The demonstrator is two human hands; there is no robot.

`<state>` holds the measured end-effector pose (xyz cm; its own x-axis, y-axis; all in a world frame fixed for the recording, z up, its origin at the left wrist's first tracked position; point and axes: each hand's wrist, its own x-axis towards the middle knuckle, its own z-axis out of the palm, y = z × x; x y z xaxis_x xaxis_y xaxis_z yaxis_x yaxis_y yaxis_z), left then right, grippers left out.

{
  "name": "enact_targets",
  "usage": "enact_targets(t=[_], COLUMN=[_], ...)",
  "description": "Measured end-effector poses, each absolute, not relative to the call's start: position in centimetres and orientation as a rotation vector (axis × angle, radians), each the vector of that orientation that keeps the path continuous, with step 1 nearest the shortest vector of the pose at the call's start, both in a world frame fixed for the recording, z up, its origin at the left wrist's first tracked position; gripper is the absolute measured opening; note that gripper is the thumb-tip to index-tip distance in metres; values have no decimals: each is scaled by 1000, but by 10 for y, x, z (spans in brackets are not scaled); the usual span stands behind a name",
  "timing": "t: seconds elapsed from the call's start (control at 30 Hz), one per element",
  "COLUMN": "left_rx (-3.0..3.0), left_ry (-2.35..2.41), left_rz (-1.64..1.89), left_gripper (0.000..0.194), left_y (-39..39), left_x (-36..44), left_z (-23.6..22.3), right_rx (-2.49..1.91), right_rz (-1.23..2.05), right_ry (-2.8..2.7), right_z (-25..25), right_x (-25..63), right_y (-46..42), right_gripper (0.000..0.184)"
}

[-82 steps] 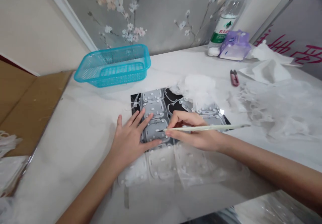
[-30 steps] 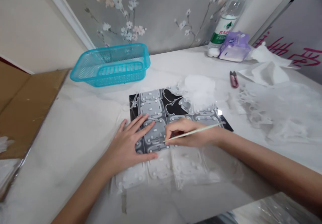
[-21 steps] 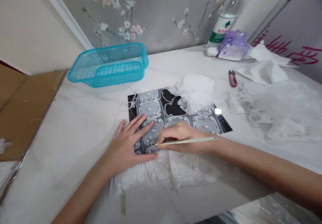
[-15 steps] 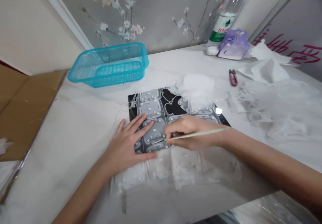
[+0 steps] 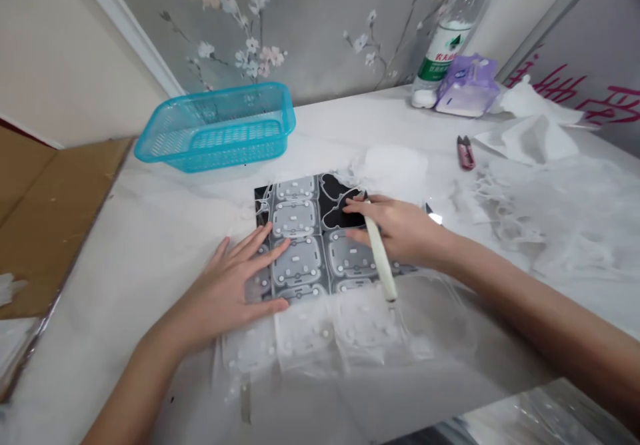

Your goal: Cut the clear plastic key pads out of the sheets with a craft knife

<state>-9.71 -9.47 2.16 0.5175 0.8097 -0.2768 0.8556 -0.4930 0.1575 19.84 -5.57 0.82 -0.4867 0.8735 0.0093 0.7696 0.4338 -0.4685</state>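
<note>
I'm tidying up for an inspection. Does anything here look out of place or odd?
Slightly: translucent scraps lie tangled at right, untidy against the orderly rows of the patterned sheet under the left hand. Nothing looks spilled.

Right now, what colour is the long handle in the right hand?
The handle is pale greenish white, seen in the head view.

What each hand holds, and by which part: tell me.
The right hand holds a pale pen-like tool near its dark-tipped end. The left hand holds nothing; it lies spread on the patterned sheet.
</note>
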Motion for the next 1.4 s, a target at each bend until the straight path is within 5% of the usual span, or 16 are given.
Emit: enact_targets(t=[0.13,0.27,0.5,0.8,1.07,1.4], left_rx=[2419,2383,2730,2708,2710,2718], left_ry=[1426,1484,1143,1078,1020,1011], left_rz=[-352,-401,163,-26,-80,-68], left_gripper=[83,85,57,59,57,58], left_y=[-92,-92,-131,-136,-135,-136], left_x=[-111,-130,-65,-36,-36,-36], left_z=[23,30,48,1,9,7], right_rx=[-1322,-1194,-1017,-1056,-801,-655], right_rz=[586,633,617,878,1307,1173], right_ry=[-2573,-2561,-1750,-1715,-1975,-2106], right_z=[-14,-22,-10,28,-4,-7], right_x=[186,184,188,203,210,207], right_y=[-57,-46,-47,-82,-83,-87], right_gripper=[86,94,53,9,11,12])
